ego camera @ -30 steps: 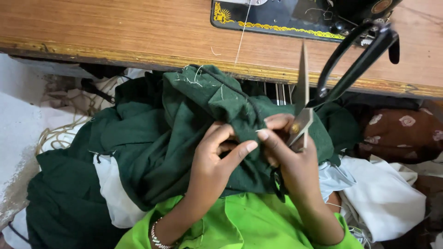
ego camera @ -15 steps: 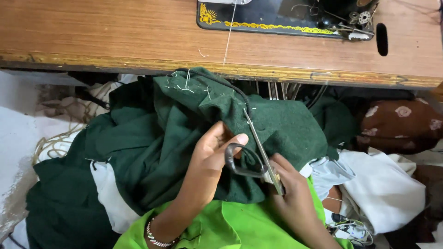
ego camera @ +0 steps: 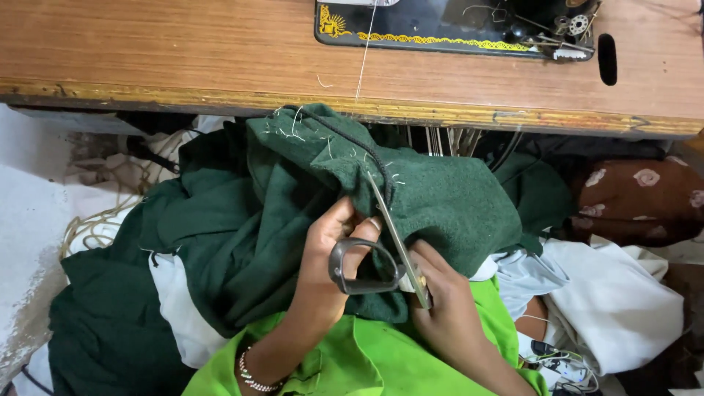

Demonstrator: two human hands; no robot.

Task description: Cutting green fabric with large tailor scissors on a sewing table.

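Observation:
A heap of dark green fabric (ego camera: 440, 205) lies in my lap under the table edge, with a dark cord and loose white threads along its upper fold. My left hand (ego camera: 323, 286) pinches the fabric just beside the blade. My right hand (ego camera: 447, 319) grips a pair of metal scissors (ego camera: 392, 242) low on the handles. The blades point up and left along the cord's end. One dark handle loop sticks out in front of my left fingers. A beaded bracelet (ego camera: 253, 374) sits on my left wrist.
A wooden sewing table (ego camera: 183, 59) spans the top, with a black sewing machine base (ego camera: 440, 26) on it and a white thread hanging down. White cloth (ego camera: 623, 301) lies at the right, brown flowered cloth (ego camera: 638, 198) behind it. My bright green garment (ego camera: 367, 359) fills the bottom.
The scissors came down from up near the table edge to the fabric. Their blades now lie closed along the corded fold. My left hand shifted its pinch beside them.

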